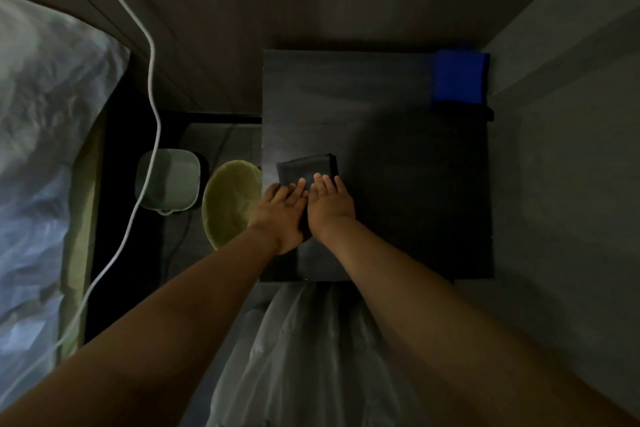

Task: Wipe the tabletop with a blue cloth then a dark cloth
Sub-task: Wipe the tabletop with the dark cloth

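The room is dim. A person leans over a dark tabletop [398, 149] with both bare arms stretched forward. The dark cloth [306, 168], folded into a rough square, lies close to the left edge of the tabletop, about halfway along it. Both hands press down on its near part. The left hand [282, 215] lies flat with its fingers straight and close together, its outer side almost at the left edge of the tabletop. The right hand [330, 204] lies flat just beside it, fingers straight and slightly apart, with the fingertips on the cloth. The two hands touch or nearly touch along their inner sides.

The blue cloth [459, 76] lies folded at the far right corner of the tabletop, well apart from the hands.

Left of the tabletop, lower down, stand a round yellow-green bin [230, 204] and beside it a pale square container [168, 180]. A white cable [152, 80] hangs down past the container. A bed [41, 114] with rumpled pale bedding fills the far left. The person's pale garment [311, 340] shows at the near edge of the tabletop.
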`<state>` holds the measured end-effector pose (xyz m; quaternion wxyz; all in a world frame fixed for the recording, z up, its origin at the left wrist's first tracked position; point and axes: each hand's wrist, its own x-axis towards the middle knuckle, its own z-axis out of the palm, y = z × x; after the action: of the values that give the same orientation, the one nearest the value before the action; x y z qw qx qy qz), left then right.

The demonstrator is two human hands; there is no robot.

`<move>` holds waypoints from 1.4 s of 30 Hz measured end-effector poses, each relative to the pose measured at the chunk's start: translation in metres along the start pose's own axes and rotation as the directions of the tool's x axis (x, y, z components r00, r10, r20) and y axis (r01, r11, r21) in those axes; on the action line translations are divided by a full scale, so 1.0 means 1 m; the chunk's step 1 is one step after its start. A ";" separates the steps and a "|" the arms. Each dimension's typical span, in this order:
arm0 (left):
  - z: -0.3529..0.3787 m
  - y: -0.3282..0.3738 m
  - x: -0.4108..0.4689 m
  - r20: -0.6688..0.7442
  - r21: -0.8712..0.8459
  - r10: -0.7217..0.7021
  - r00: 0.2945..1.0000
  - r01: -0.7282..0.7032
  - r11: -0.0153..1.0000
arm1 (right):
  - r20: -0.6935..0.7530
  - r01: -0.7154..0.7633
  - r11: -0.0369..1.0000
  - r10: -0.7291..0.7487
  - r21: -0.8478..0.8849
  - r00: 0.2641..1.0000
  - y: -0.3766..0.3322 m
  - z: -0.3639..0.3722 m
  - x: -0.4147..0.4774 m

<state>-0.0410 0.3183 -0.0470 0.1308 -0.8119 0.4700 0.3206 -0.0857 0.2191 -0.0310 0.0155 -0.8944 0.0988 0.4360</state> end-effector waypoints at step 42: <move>-0.049 0.185 0.090 0.063 0.086 0.170 0.983 -0.175 0.981 | 0.039 -0.172 0.980 0.169 0.095 0.985 0.189 0.091 -0.046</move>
<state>-0.1466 0.1349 -0.0506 0.1524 -0.7519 0.5492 0.3313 -0.2200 0.0523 -0.0399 0.0233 -0.8740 0.1963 0.4438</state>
